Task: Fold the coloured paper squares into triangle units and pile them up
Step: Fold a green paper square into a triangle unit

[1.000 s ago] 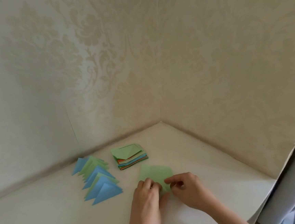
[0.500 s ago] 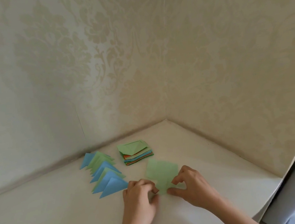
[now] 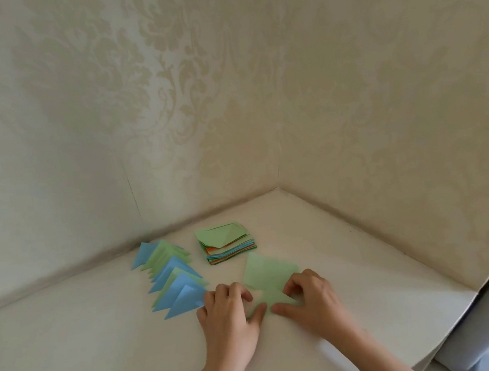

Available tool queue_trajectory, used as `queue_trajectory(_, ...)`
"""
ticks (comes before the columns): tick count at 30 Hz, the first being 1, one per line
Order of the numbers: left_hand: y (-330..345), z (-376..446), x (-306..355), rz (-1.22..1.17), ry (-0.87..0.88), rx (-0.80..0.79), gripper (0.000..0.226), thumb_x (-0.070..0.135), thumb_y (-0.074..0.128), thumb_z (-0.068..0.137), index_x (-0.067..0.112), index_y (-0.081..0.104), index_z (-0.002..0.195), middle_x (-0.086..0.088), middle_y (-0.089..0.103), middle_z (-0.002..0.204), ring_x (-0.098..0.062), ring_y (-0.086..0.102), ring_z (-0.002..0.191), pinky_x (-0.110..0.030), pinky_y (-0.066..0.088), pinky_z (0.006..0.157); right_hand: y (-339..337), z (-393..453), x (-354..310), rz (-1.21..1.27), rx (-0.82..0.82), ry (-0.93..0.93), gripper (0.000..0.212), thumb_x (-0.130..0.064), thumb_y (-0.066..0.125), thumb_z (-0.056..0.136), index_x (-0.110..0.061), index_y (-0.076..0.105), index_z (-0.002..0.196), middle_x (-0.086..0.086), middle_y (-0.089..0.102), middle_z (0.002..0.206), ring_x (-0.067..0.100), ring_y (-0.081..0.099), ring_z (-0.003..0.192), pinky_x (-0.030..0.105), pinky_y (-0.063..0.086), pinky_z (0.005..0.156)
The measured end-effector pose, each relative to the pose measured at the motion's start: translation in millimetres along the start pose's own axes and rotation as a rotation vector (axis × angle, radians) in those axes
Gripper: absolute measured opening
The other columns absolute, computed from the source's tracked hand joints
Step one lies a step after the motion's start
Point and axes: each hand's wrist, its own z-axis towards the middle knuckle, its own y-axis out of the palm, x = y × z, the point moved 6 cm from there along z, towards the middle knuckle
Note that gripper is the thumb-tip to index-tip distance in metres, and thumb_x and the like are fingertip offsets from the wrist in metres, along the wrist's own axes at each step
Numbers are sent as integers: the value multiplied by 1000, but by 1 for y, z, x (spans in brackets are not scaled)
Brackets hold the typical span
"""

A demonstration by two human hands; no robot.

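A green paper square (image 3: pixel 267 273) was found lying flat on the white desk (image 3: pixel 378 277), set near the desk's front edge and just in front of the stack of unfolded squares (image 3: pixel 229 245). Its near corner was held under both hands. The left hand (image 3: pixel 229 314) was seen with fingers curled over the paper's near-left edge and the thumb pressed against the underside fold, so that the paper was pinched. The right hand (image 3: pixel 309 296) was likewise curled, with fingertips pressed down on the paper's near-right part and the thumb laid along its lower edge; the paper was gripped there as well. A raised flap was observed between the two hands, though the exact fold could not be made out.

The stack of unfolded squares was noted close to the corner where the two patterned walls (image 3: pixel 377 99) met. Its top sheet was green with a creased corner, and orange and blue edges were visible beneath.

A row of folded triangles (image 3: pixel 171 280), blue and green, was recorded to the left of the stack, overlapped one on another and running from the wall towards the front. The nearest blue triangle was found just beside the left hand's knuckles; whether contact was made could not be determined.
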Motion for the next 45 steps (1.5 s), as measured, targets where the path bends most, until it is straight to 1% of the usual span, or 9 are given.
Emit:
queue_trajectory(9, -10, 1, -5, -161, 66, -51, 13, 17, 75, 78, 27, 66, 81, 17, 50, 84, -11, 44, 85, -24, 36, 76, -16, -6, 10, 140, -40, -11, 28, -18, 79, 70, -34, 56, 75, -10, 55, 79, -1, 51, 70, 9, 40, 65)
queue_trajectory(12, -12, -4, 11, -99, 144, -33, 16, 7, 62, 85, 20, 65, 95, 10, 51, 94, -13, 49, 93, -19, 40, 78, -14, -9, 9, 137, -18, -60, 30, -15, 77, 74, -36, 56, 74, -9, 52, 81, -6, 50, 77, 8, 38, 65)
queue_trajectory(16, -9, -8, 42, 67, 74, -108, 24, 34, 48, 96, 21, 50, 116, 1, 47, 112, -17, 45, 100, -25, 39, 83, -10, -13, 8, 116, 19, -87, 31, -15, 76, 75, -38, 55, 73, -6, 52, 84, 1, 52, 79, 8, 38, 67)
queue_trajectory(19, -6, -3, 47, 55, 6, -156, 30, 31, 56, 93, 19, 46, 120, -1, 46, 115, -19, 50, 103, -26, 41, 85, -11, -13, 6, 103, 11, -82, 33, -17, 76, 75, -40, 53, 72, -7, 52, 85, 6, 52, 72, 7, 38, 66)
queue_trajectory(23, -9, -1, 37, -108, 14, -171, 25, 20, 59, 90, 23, 53, 115, 5, 61, 110, -15, 57, 102, -24, 44, 83, -21, -11, -3, 104, 88, -99, 16, -17, 77, 74, -23, 65, 85, -5, 57, 85, 1, 52, 71, 7, 38, 63)
queue_trajectory(27, -38, -4, 12, -131, 29, -13, 14, 23, 61, 91, 24, 58, 104, 13, 62, 90, -8, 58, 82, -18, 39, 64, -19, -3, -23, 108, 255, -172, 14, -12, 69, 80, -17, 69, 93, -5, 62, 90, 4, 57, 77, 7, 38, 67)
queue_trajectory(34, -70, -2, -53, 79, -35, 108, 19, 16, 76, 77, 24, 61, 85, 9, 59, 65, -22, 56, 61, -32, 40, 55, 18, 23, -45, -149, 82, -102, 43, -46, 65, 82, -23, 59, 118, -5, 55, 119, 18, 50, 111, 30, 40, 91)
queue_trajectory(38, -69, 2, -66, 117, -12, 142, 29, 12, 85, 65, 22, 62, 80, 9, 59, 70, -21, 51, 64, -31, 38, 55, 23, 28, -44, -182, 104, -108, 37, -49, 60, 85, -24, 63, 112, -7, 59, 116, 17, 51, 109, 31, 40, 90)
queue_trajectory(45, -58, 9, -63, -14, 41, 174, 36, -4, 80, 63, 19, 61, 83, 8, 55, 78, -19, 55, 67, -29, 45, 50, 16, 15, -34, -145, 242, -207, 8, -28, 63, 81, -23, 69, 83, -9, 67, 89, 21, 61, 86, 35, 44, 75)
